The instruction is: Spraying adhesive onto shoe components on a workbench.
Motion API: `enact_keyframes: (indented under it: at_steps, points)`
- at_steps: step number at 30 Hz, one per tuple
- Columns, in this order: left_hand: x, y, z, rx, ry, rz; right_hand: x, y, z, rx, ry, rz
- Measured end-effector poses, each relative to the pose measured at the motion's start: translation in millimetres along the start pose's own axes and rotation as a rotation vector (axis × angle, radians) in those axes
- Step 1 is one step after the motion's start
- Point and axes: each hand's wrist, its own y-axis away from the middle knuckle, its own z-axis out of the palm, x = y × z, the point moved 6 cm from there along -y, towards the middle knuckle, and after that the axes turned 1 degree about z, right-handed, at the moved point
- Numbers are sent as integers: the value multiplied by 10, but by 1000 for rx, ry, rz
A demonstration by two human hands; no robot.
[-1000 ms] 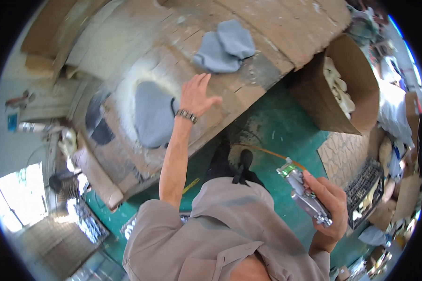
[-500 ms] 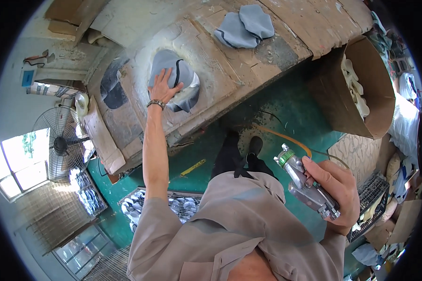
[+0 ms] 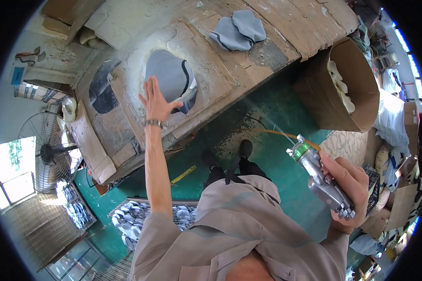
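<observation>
The left hand [image 3: 155,104] is extended over the workbench [image 3: 126,122], fingers spread and holding nothing, just beside a grey fabric piece [image 3: 171,78] lying inside a whitish sprayed patch. The right hand [image 3: 349,185] is wrapped firmly around a metal spray gun [image 3: 320,180], held over the green floor [image 3: 276,122], well apart from the bench. Two further grey fabric pieces [image 3: 239,30] lie near the bench's far edge.

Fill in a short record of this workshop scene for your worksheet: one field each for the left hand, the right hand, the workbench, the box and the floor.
left hand: left hand open, fingers spread, at the edge of a grey fabric piece
right hand: right hand gripping a metal spray gun, nozzle pointing up toward the bench
workbench: worn bench crusted with pale residue; two more grey pieces lie farther along
box: open cardboard box holding pale pieces
floor: green floor, an orange hose across it
</observation>
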Motion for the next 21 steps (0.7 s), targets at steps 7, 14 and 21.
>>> enact_keyframes:
  at_steps: [7,14,21]
  points:
    - [-774,1898,414,12,532,-199,-720,-365,469,-16,129,-80]
    - [-1834,4311,2107,-741,404,-545,-1525,-663,1030,-69,176,-106]
    - [-2180,5776,2516,-841,798,-1170,-2064,-587,1400,91,213,77]
